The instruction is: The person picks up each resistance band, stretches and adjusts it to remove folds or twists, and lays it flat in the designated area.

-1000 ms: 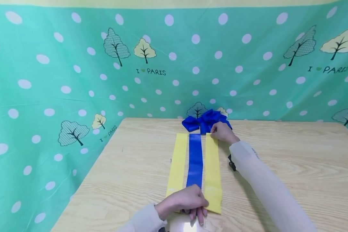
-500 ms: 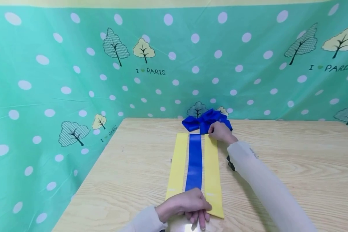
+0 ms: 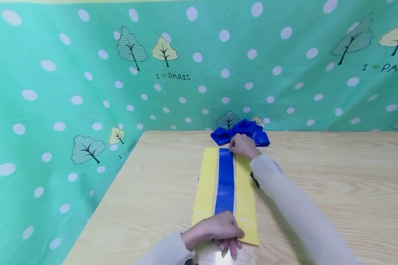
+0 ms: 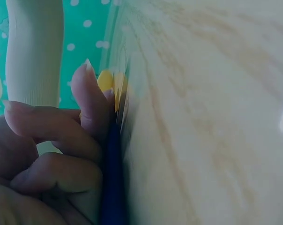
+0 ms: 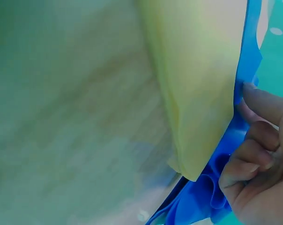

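Observation:
Two flat yellow strips lie lengthwise on the table, the left yellow strip (image 3: 205, 184) and the right yellow strip (image 3: 247, 195). Between them runs a smooth blue strip (image 3: 225, 180). At the near end my left hand (image 3: 219, 228) lies across the blue strip, its thumb and forefinger pinching the right yellow strip's near left corner. My right hand (image 3: 243, 145) is at the far end, thumb and forefinger at the blue strip's far right corner, seemingly pinching it; its other fingers curl in the right wrist view. The right hand hides the right yellow strip's far end.
A loose heap of folded blue strip (image 3: 247, 129) lies just beyond the far ends, by the table's back edge. The wood-grain table (image 3: 152, 191) reaches a green dotted curtain (image 3: 172, 103) behind. A dark wrist-worn device (image 3: 255, 181) shows under the right sleeve.
My right hand has moved left from the right yellow strip's far end to the blue strip's. The right yellow strip's near end now lies straighter. My left hand has shifted slightly right.

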